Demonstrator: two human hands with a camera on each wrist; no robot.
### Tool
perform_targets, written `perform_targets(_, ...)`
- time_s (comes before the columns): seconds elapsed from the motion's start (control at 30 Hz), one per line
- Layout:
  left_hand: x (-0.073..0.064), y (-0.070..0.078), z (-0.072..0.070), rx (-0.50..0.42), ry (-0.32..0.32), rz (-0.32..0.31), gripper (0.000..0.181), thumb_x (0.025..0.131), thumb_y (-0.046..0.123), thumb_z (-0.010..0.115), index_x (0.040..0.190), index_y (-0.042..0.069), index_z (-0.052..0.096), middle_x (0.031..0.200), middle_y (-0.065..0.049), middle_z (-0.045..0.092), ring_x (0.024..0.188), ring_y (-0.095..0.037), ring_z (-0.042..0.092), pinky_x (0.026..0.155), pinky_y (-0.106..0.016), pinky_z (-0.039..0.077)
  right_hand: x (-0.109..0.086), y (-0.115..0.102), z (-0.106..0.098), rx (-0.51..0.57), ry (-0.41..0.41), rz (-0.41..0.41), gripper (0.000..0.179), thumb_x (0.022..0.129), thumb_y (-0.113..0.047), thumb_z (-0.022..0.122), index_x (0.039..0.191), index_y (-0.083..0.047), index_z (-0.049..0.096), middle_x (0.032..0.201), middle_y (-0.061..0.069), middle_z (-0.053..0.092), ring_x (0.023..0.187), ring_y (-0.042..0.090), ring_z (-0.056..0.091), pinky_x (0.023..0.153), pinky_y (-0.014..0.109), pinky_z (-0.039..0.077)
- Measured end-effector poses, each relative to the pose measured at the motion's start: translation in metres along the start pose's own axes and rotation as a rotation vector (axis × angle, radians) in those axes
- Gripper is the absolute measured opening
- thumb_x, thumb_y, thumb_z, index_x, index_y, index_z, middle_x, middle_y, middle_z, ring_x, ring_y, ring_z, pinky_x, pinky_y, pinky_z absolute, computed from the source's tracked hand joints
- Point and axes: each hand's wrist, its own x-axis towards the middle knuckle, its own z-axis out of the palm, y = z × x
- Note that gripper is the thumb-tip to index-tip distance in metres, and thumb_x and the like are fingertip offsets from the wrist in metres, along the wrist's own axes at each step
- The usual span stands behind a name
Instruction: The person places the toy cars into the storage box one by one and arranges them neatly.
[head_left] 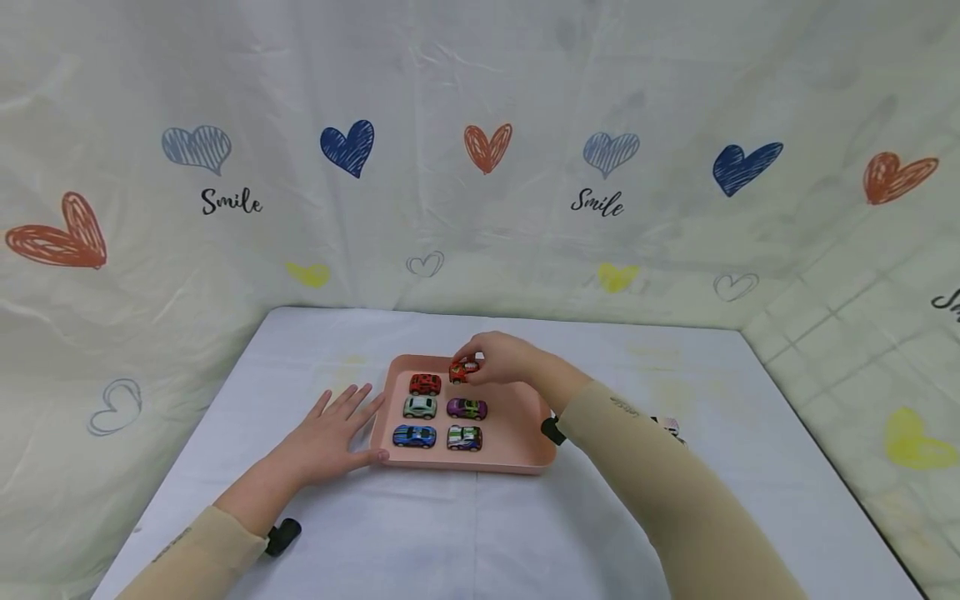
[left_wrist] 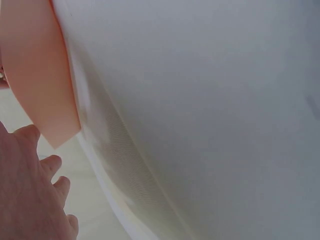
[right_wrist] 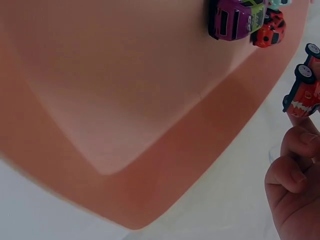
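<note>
My right hand (head_left: 501,358) pinches a red toy car (right_wrist: 303,95) over the far part of the pink tray (head_left: 517,457). In the head view that car overlaps the tray beside another red toy car (head_left: 425,384). Nearer in the tray stand a pale green toy car (head_left: 420,407), a purple toy car (head_left: 467,408), a blue toy car (head_left: 415,436) and a white striped toy car (head_left: 465,437). My left hand (head_left: 330,437) has its fingers spread, with the thumb at the tray's near left corner. The left wrist view shows its fingers beside the tray wall (left_wrist: 42,75).
A small white toy vehicle (head_left: 670,426) sits on the white-covered table (head_left: 420,533), partly hidden behind my right sleeve (head_left: 637,467). A curtain (head_left: 480,225) printed with hearts hangs behind the table. The tray's right half shows bare pink floor.
</note>
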Motion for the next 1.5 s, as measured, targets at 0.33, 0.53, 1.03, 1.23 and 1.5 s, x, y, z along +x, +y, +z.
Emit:
perform_targets(0.33,0.001,0.0,0.004,0.006,0.006,-0.004,0.097,0.084,0.078,0.051,0.157,0.019,0.031,0.162,-0.012,0.025,0.149,-0.037,0.017,0.119,-0.06,0.009,0.012,0.004,0.015,-0.092,-0.073,0.025,0.031,0.09,-0.026,0.071,0.121,-0.022,0.072,0.106,-0.009,0.065,0.093,0.013,0.056,0.086,0.028,0.051)
perform_targets(0.53,0.002,0.0,0.004,0.01,-0.004,-0.012,0.098,0.084,0.078,0.05,0.157,0.017,0.03,0.163,-0.012,0.024,0.15,-0.037,0.017,0.119,-0.06,0.008,0.014,0.002,0.017,-0.138,-0.097,0.049,0.033,0.09,-0.024,0.071,0.122,-0.02,0.071,0.106,-0.007,0.066,0.094,0.014,0.056,0.089,0.031,0.052)
perform_targets(1.03,0.001,0.001,0.0,0.013,-0.011,-0.017,0.096,0.085,0.078,0.05,0.158,0.018,0.029,0.163,-0.011,0.024,0.15,-0.037,0.017,0.119,-0.06,0.008,0.021,0.002,0.021,-0.215,-0.174,0.088,0.03,0.093,-0.026,0.07,0.123,-0.022,0.07,0.104,-0.007,0.066,0.095,0.013,0.057,0.092,0.032,0.051)
perform_targets(1.23,0.001,0.001,-0.002,0.017,-0.011,-0.014,0.096,0.085,0.078,0.049,0.158,0.018,0.029,0.163,-0.012,0.024,0.15,-0.037,0.017,0.119,-0.06,0.008,0.022,0.002,0.021,-0.237,-0.175,0.081,0.033,0.094,-0.028,0.07,0.126,-0.023,0.069,0.105,-0.008,0.066,0.096,0.011,0.057,0.092,0.031,0.051)
perform_targets(1.5,0.002,0.0,0.0,0.028,-0.006,-0.013,0.097,0.085,0.079,0.048,0.158,0.017,0.03,0.162,-0.012,0.025,0.149,-0.037,0.018,0.119,-0.06,0.009,0.026,0.005,0.022,-0.289,-0.164,0.054,0.037,0.093,-0.031,0.072,0.129,-0.027,0.068,0.11,-0.009,0.067,0.098,0.009,0.058,0.094,0.03,0.051)
